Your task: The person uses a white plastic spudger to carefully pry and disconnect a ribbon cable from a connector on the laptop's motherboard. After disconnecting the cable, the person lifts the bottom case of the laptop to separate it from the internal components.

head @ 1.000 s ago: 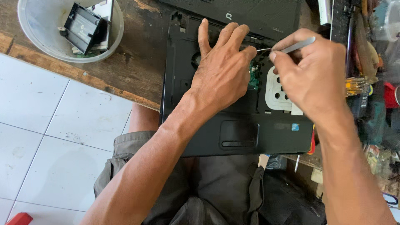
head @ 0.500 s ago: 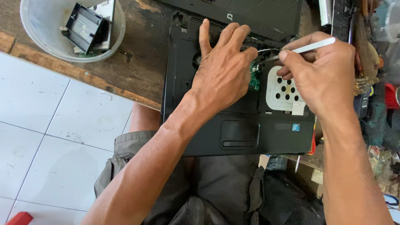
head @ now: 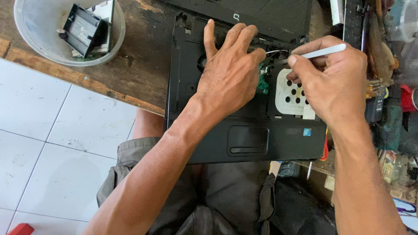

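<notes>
A worn wooden counter [head: 143, 74] carries a black laptop base [head: 244, 139] with its keyboard removed, the matte plastic shell lying with its long axis across the view and its touchpad [head: 247, 140] toward the person. The left hand [head: 230, 76] lies flat on the middle of the shell, its grip spread wide with fingers pointing away from the body, pressing down rather than holding anything. Just to its right, the right hand [head: 331, 85] has its grip pinched on a slim silvery tool [head: 320, 52], thumb and forefinger closed around the shaft like a pen. The tool's long axis runs roughly level, its tip pointing left toward the gap between the two hands, where a small green circuit board [head: 262, 82] and thin pale wires [head: 275, 52] show; the right hand is the nearer one to them. Below that hand sits a pale perforated plate [head: 291, 93]. At the counter's far left corner stands a translucent plastic bucket [head: 30, 43] holding black parts [head: 82, 30].
</notes>
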